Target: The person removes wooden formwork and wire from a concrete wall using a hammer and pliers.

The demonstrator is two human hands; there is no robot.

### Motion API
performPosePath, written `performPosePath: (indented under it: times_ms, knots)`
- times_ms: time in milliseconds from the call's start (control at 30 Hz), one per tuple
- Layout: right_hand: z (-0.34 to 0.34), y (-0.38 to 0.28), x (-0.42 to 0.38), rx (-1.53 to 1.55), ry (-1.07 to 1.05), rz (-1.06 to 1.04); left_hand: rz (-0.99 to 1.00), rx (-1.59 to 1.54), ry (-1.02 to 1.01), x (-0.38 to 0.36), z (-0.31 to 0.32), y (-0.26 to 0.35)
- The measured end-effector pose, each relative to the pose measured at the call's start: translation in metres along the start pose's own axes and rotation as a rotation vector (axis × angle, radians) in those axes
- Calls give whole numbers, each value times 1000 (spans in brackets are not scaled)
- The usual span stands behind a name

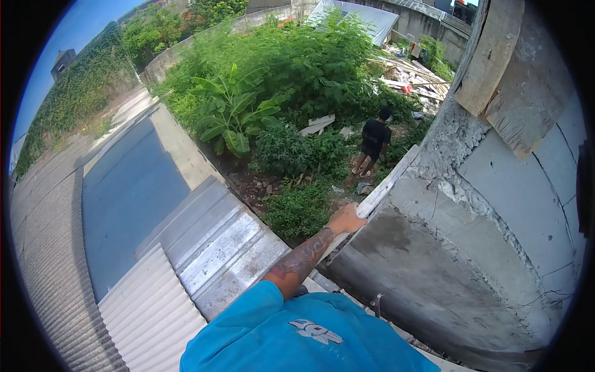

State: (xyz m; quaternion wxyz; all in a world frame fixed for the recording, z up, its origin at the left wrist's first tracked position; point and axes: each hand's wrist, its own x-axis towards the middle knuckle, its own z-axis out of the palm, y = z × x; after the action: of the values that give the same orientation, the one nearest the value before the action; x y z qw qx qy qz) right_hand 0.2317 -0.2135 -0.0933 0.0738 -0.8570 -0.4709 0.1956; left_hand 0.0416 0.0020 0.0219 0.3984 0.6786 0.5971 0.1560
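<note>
My left hand [347, 219] reaches forward from a blue sleeve, the forearm tattooed. It is closed over a pale plank-like edge [389, 181] that runs along the grey concrete wall [427, 260]. The fingertips are partly hidden, curled over the far side. My right hand is out of view. Below my chest and arm, the blue shirt [297, 341] fills the bottom of the view.
Metal and corrugated roof sheets [152, 304] and a blue panel [127, 192] lie to the left. Rough boards [496, 56] are fixed at upper right. Lower down, a person in dark clothes [375, 137] stands among plants [291, 149], near a timber pile [415, 77].
</note>
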Motion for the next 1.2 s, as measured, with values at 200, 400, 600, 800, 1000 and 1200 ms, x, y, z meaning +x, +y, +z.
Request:
performPosePath:
  times_ms: [200, 400, 600, 800, 1000, 1200]
  knots:
    - [-4, -17, -1, -24, 24, -5, -18, -9, -37, 4, 1, -5]
    - [-8, -44, -1, -67, 53, -14, 5, -49, -33, 5, 1, -7]
    - [-13, -99, 8, -141, 142, -39, -42, -62, -63, 8, 3, -6]
    - [-23, -189, 30, -253, 313, -43, -47, -61, -60, 7, 1, -4]
    - [-24, -265, 48, -360, 453, 6, -24, -49, -42, 7, 2, -5]
    - [-22, -293, 55, -410, 512, 53, -36, -74, -53, 5, -1, -2]
